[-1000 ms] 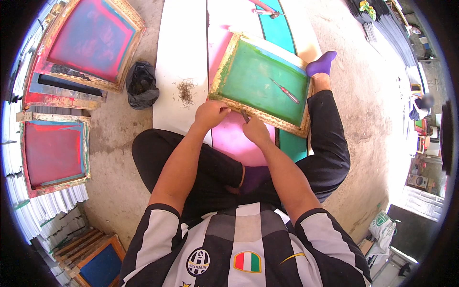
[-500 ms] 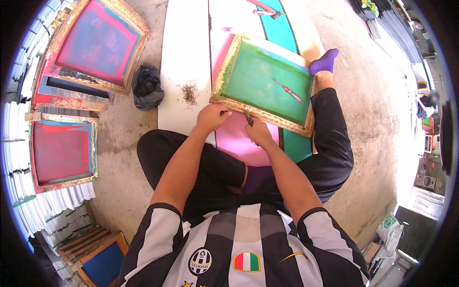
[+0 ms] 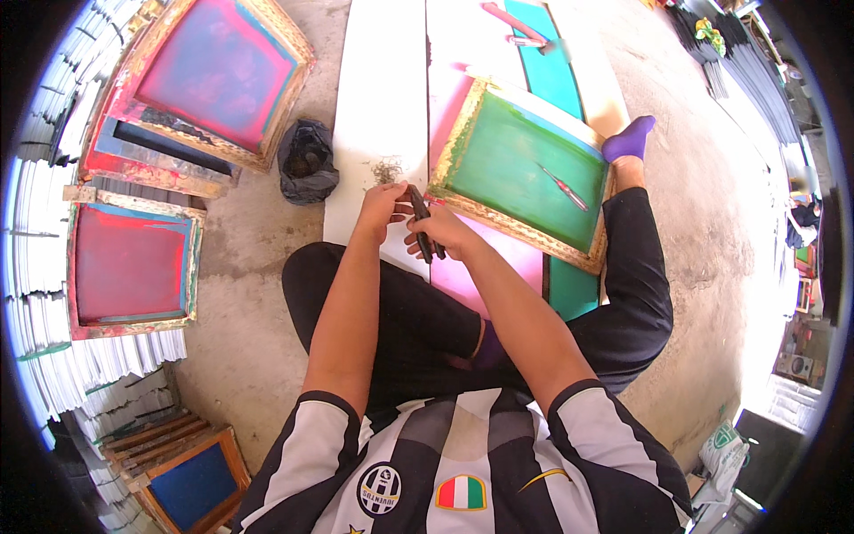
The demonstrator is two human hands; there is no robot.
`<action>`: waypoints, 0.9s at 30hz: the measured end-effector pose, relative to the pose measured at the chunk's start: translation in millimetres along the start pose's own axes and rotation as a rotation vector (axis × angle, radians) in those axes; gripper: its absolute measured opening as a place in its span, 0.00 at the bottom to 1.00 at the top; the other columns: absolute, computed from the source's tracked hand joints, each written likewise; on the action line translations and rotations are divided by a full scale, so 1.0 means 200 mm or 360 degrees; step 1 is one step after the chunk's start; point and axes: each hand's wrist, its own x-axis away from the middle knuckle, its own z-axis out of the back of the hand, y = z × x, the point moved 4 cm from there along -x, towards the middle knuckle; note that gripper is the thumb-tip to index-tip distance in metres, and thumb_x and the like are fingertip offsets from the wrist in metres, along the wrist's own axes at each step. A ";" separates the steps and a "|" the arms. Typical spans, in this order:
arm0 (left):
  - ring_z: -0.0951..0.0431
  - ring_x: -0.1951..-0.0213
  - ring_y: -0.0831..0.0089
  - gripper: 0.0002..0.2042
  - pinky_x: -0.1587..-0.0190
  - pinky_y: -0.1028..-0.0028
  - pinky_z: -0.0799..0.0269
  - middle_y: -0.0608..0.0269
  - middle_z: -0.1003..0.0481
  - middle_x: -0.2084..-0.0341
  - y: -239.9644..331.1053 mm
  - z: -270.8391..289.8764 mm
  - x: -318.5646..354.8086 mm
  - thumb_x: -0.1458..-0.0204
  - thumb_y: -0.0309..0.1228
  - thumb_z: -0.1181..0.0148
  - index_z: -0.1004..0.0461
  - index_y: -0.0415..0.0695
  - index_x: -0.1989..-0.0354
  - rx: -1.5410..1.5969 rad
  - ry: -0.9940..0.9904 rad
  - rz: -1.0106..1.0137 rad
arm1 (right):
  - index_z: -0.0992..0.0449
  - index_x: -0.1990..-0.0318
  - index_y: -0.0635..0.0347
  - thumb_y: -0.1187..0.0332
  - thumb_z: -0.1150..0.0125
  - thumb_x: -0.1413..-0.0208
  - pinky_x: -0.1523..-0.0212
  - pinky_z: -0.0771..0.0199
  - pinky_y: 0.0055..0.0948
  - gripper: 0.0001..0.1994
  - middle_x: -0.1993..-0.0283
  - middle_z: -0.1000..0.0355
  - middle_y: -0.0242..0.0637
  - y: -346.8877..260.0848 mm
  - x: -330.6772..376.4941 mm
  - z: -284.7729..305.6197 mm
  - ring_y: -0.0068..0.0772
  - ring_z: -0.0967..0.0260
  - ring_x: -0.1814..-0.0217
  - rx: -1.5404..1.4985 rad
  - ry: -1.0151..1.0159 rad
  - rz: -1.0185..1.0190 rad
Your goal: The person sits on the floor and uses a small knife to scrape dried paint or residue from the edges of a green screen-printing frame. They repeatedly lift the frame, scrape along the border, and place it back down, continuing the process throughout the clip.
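Black two-handled tool (image 3: 417, 204) sits clamped in the right hand (image 3: 447, 230); the left hand (image 3: 381, 210) curls by its tip, grip unclear. A green-meshed frame (image 3: 516, 228) lies ahead-right of the right hand.

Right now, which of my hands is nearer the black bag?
Left. Your left hand is to the right of the bag and slightly lower in view; your right hand is farther right, beyond the left one.

one pair of pliers (image 3: 420, 218) — two purple socks (image 3: 631, 139)
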 end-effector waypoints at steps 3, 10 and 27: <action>0.21 0.65 0.70 0.15 0.64 0.67 0.27 0.62 0.20 0.67 0.03 0.07 0.02 0.37 0.43 0.42 0.21 0.42 0.56 0.0161 0.0010 -0.0026 | 0.28 0.46 0.64 0.64 0.42 0.35 0.60 0.17 0.49 0.15 0.55 0.23 0.49 -0.05 -0.09 -0.05 0.46 0.20 0.55 0.0005 -0.0136 -0.0119; 0.23 0.68 0.70 0.16 0.66 0.67 0.28 0.64 0.21 0.69 -0.04 0.17 -0.05 0.39 0.45 0.39 0.21 0.42 0.59 0.0270 0.0398 -0.0042 | 0.30 0.45 0.64 0.65 0.43 0.34 0.61 0.17 0.51 0.16 0.53 0.22 0.52 -0.09 -0.13 -0.11 0.47 0.19 0.57 -0.0042 -0.0360 -0.0340; 0.16 0.58 0.60 0.19 0.51 0.66 0.24 0.51 0.16 0.62 -0.02 0.11 -0.08 0.44 0.42 0.36 0.18 0.37 0.56 -0.0527 0.1002 -0.0554 | 0.24 0.68 0.73 0.70 0.45 0.50 0.75 0.23 0.43 0.11 0.74 0.24 0.54 0.26 0.31 0.49 0.45 0.23 0.76 0.1021 0.0383 -0.0077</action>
